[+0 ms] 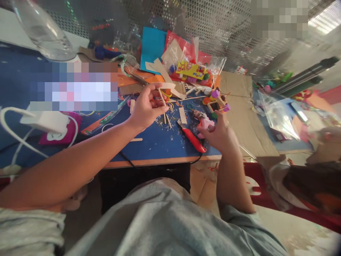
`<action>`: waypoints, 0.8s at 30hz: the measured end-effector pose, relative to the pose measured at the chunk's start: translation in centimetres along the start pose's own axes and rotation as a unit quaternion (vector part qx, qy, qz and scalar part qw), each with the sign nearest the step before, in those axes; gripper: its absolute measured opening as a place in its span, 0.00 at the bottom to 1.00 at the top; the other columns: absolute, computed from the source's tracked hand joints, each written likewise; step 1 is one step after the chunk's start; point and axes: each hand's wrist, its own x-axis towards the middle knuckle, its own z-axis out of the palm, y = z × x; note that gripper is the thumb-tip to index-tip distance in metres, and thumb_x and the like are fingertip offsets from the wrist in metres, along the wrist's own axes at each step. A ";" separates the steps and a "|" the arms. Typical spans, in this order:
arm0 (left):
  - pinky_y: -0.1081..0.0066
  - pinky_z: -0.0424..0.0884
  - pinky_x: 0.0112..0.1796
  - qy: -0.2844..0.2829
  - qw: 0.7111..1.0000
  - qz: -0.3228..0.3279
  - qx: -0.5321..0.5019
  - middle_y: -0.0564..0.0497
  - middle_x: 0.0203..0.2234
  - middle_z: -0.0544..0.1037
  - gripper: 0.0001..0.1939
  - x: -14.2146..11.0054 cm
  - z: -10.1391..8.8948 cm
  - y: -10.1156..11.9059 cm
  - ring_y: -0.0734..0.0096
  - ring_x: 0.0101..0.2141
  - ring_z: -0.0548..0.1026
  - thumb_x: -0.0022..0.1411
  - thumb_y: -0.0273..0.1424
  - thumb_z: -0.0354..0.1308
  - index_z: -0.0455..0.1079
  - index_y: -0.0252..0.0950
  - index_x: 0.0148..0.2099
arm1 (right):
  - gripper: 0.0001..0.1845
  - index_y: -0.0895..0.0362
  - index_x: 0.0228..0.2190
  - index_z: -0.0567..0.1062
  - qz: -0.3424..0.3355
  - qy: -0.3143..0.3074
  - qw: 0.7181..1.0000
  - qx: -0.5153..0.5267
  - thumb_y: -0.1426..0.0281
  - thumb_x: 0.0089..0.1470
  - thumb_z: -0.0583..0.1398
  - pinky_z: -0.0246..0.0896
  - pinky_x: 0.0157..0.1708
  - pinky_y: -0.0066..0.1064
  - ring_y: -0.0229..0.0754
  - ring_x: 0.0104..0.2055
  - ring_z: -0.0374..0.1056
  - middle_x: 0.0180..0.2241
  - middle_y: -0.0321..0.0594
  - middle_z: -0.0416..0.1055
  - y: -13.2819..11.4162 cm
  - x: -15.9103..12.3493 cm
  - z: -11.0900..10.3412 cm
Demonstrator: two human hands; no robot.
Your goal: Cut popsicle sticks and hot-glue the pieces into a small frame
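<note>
My left hand (146,106) is raised over the blue table, its fingers closed on a thin wooden stick (162,97). A pale flat strip (167,85) shows at its fingertips; whether it is held too, I cannot make out. My right hand (222,133) is at the right with thumb and fingers spread. Close to its thumb lies a pink object (206,123) of unclear kind. Just beyond its fingertips stands a small wooden craft piece (217,103) with purple and orange parts. Between the hands lies a red-handled utility knife (193,138), blade pointing away.
Wood shavings and cut sticks (167,120) litter the table (157,145). Behind are a blue sheet (151,48) and a plastic bag of colored clay (194,71). Cardboard (237,106) lies right. A white charger (48,121) and a clear bottle (53,39) stand left.
</note>
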 end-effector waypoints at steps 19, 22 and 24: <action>0.64 0.80 0.42 -0.008 0.997 0.041 0.059 0.42 0.54 0.79 0.39 -0.1 0.3 2.8 0.60 0.48 0.79 0.51 0.35 0.81 0.71 0.42 0.63 | 0.27 0.50 0.54 0.84 0.005 0.079 0.823 0.562 0.52 0.57 0.68 0.83 0.48 0.46 0.57 0.54 0.82 0.50 0.49 0.83 1.9 1.8 1.0; 0.66 0.80 0.41 -0.040 0.995 0.051 0.082 0.41 0.58 0.78 0.40 -0.2 -1.1 2.1 0.63 0.47 0.81 0.54 0.36 0.80 0.71 0.41 0.66 | 0.22 0.44 0.49 0.87 -0.053 0.042 0.775 0.628 0.50 0.56 0.74 0.84 0.46 0.39 0.53 0.57 0.81 0.51 0.43 0.83 0.1 2.3 -0.1; 0.66 0.81 0.42 -0.048 0.991 0.067 0.101 0.40 0.62 0.77 0.40 -0.2 -2.1 1.4 0.64 0.47 0.82 0.57 0.38 0.79 0.70 0.41 0.68 | 0.17 0.42 0.45 0.87 -0.085 0.019 0.747 0.659 0.52 0.56 0.77 0.85 0.49 0.35 0.48 0.55 0.82 0.51 0.38 0.84 -1.7 3.0 -0.8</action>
